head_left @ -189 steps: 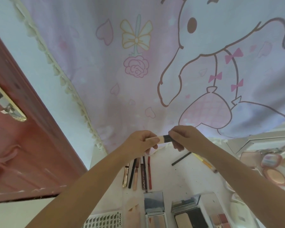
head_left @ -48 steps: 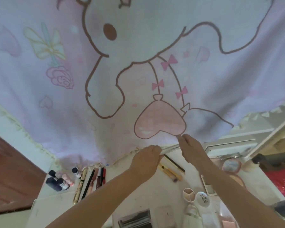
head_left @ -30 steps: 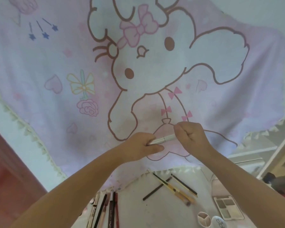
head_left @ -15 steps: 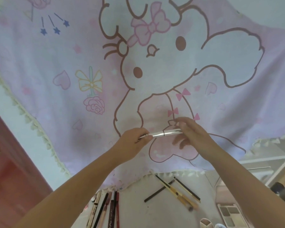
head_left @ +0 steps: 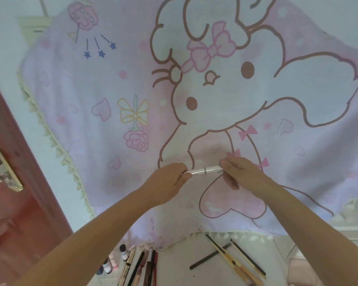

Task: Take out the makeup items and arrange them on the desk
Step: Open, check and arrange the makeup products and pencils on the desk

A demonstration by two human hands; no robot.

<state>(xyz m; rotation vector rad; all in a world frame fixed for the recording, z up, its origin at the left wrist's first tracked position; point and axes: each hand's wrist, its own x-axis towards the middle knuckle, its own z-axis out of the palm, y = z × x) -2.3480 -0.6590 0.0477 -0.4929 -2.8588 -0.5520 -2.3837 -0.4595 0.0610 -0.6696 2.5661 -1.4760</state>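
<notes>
Since half a second earlier: both hands and the silver pen lowered slightly in view; the camera tilted further up, so more of the cartoon curtain showed and less of the counter.

Item in hand: silver pen, a slim metallic tube with a dark seam near its middle, held level in the air above the counter's far edge, in front of the curtain. Left hand had its fingers curled round the pen's left end. Right hand pinched the right end between thumb and fingertips, the other fingers loosely bent beneath. Whether the cap was being pulled off or pressed on could not be told.

Already laid out: a row of pencils side by side toward the near-left of the counter; small bottles just left of them near the left edge; brushes lying loosely crossed toward the right.

Progress, as judged: well advanced, with several groups sorted. Remaining: set down the silver pen, and straighten the crossed brushes. The lower counter lay out of view.
</notes>
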